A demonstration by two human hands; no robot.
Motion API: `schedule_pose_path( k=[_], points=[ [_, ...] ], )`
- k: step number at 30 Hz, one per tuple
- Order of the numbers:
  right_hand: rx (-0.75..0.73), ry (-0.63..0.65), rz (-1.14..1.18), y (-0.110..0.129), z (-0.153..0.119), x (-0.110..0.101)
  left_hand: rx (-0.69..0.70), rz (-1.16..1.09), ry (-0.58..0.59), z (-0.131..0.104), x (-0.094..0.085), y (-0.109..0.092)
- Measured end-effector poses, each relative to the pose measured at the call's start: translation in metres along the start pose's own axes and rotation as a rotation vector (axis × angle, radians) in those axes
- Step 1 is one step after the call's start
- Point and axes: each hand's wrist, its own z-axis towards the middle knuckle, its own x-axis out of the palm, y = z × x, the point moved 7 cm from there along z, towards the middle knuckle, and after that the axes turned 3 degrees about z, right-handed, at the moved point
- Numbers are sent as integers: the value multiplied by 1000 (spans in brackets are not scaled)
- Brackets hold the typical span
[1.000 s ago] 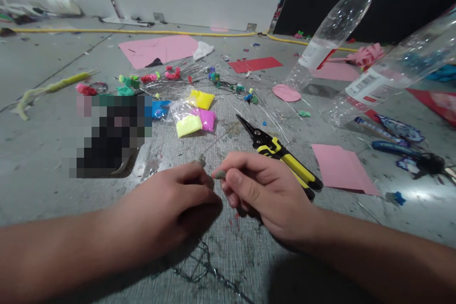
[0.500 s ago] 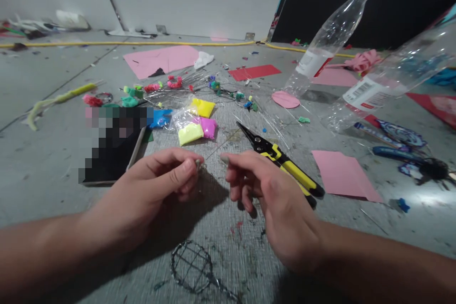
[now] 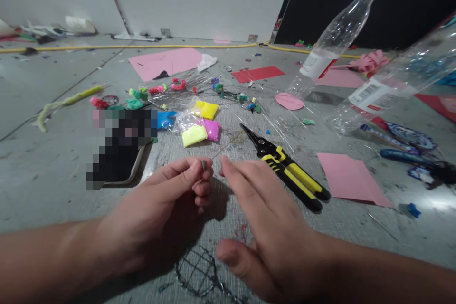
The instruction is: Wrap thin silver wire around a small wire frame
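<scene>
My left hand [image 3: 171,194] pinches a thin wire [image 3: 228,144] between thumb and fingers. The wire's free end slants up to the right, toward the tips of the yellow-and-black pliers [image 3: 295,178]. At the pinch there is a small grey-green spot that I cannot identify. Close on the right, my right hand [image 3: 270,218] is open, with fingers stretched forward and the thumb spread away. Its fingertips are near the wire; I cannot tell if they touch. Below the hands lies a small twisted-wire racket shape [image 3: 195,270], its handle partly cut off by the frame.
Clay packets [image 3: 194,137] lie beyond my left hand, with a partly blurred dark phone-like object [image 3: 123,156] to their left. Loose wires and clay bits spread behind them. Two plastic bottles [image 3: 333,33] stand at the right, near pink paper [image 3: 351,178].
My right hand has opened, its thumb swinging down and away from the fingers. My left hand keeps its pinch on the wire. The view has shifted slightly.
</scene>
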Motion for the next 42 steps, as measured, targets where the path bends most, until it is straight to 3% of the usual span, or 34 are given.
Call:
schedule_pose_path(
  k=[2,10,30,36,42],
  points=[
    [-15,-42,-94,4,-1,3,-26,-22,-39,-2,-4,2],
    [-88,20,-304,11,-1,8,-51,-26,-52,-2,-1,4],
    [-130,67,-361,15,3,11,-40,14,-33,-4,6,6],
    [-164,69,-411,17,3,10,4,62,-115,-4,3,3],
    [-170,72,-428,18,4,10,21,116,-116,-3,1,2]
  ],
)
